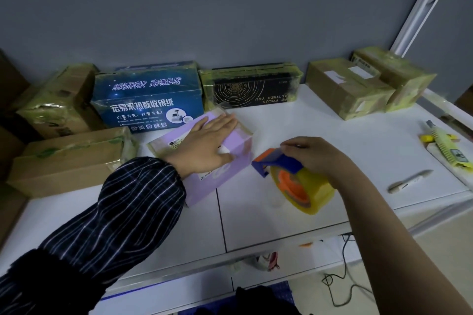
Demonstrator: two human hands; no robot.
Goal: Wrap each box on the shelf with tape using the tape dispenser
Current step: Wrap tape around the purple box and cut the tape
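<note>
A purple box (231, 161) lies on the white shelf (281, 217), partly banded with clear tape. My left hand (207, 144) rests flat on its top, fingers straight. Just right of the box, my right hand (314, 157) grips the tape dispenser (289, 174), a blue and orange frame carrying a yellowish tape roll. The dispenser's blue front end sits close to the box's right side; I cannot tell whether tape bridges them.
Taped boxes line the back wall: brown cartons (69, 158) at left, a blue box (146, 100), a black box (253, 87), two brown boxes (350, 87) at right. A yellow-green tool (444, 144) and a white pen-like object (409, 181) lie at the right edge.
</note>
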